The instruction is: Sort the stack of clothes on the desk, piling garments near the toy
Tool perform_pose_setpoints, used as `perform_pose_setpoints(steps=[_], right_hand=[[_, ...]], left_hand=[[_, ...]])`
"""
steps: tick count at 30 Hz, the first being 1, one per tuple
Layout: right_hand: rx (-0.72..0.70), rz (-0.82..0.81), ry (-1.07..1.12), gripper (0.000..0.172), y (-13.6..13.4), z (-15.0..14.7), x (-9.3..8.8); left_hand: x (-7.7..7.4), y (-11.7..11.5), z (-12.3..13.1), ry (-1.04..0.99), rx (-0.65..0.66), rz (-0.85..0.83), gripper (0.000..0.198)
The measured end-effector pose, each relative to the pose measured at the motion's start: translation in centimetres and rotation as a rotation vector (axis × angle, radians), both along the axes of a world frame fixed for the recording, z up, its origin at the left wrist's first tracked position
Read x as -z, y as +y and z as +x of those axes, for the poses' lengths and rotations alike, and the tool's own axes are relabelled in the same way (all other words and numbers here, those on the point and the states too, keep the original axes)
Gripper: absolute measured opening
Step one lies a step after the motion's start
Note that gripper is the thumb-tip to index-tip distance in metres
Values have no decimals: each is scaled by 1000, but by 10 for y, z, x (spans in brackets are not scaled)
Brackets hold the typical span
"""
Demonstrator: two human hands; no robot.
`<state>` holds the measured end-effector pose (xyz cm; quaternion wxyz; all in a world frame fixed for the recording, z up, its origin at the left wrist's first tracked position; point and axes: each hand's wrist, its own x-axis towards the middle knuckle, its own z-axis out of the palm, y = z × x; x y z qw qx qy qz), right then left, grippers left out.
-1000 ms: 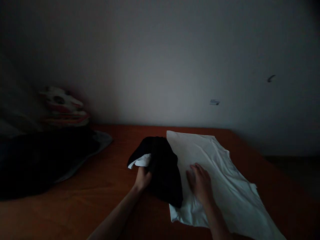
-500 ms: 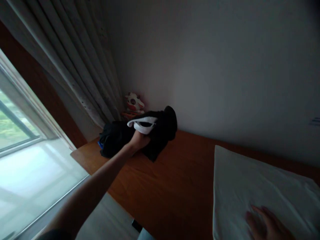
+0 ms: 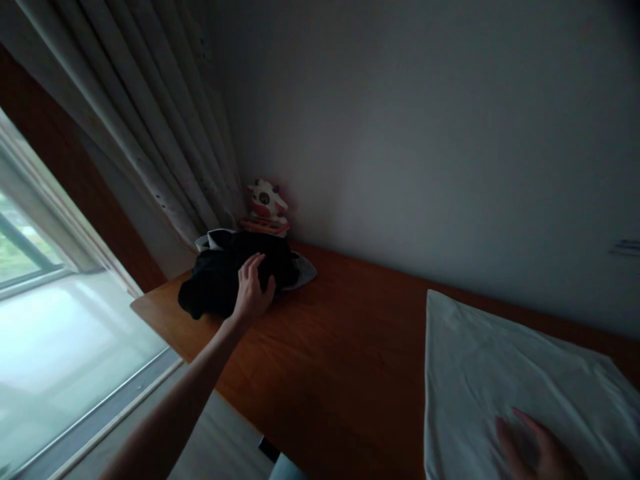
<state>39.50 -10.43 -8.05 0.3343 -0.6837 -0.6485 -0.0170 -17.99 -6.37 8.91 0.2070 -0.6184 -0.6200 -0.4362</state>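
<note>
your hands, both open and flat on cloth.
left hand (image 3: 251, 289) rests palm-down on the black garment pile (image 3: 225, 273) at the far left of the table (image 3: 340, 347); right hand (image 3: 537, 450), fingers spread, presses the white shirt (image 3: 500, 373); cow toy (image 3: 265, 203) behind the pile, curtain (image 3: 150, 133) beside.

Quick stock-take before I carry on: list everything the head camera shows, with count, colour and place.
black garment pile: one, black, far left end of the table, by the curtain
grey-white cloth: one, under the pile's right edge
toy figure: one, white and red, behind the pile, against the wall
white garment: one, spread flat at the right
table: one, reddish-brown wood
curtain: one, pale, upper left
window: one, left
left hand: open, flat on the black pile
right hand: flat on the white garment, bottom right
</note>
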Motion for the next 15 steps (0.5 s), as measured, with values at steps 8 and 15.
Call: perform_pose_setpoints(steps=[8, 15], right_hand=[[668, -233, -92, 100, -23, 57, -42], [702, -472, 48, 59, -38, 142, -34]], left_hand=[[79, 17, 158, 47, 709, -445, 54], [91, 24, 209, -237, 840, -493, 44]])
